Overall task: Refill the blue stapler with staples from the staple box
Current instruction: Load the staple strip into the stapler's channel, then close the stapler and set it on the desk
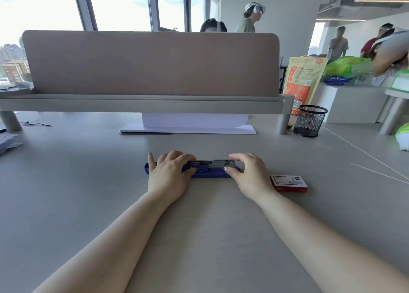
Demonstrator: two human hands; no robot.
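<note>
The blue stapler lies flat and lengthwise on the grey desk, its metal staple channel exposed on top. My left hand covers the stapler's left end, fingers pressed over it. My right hand pinches the right end of the metal channel between thumb and fingers. The red and white staple box rests closed on the desk just right of my right wrist, apart from the stapler.
A black mesh pen cup stands at the back right beside an orange bag. A white sheet lies under the raised shelf with the beige divider. People stand beyond the divider.
</note>
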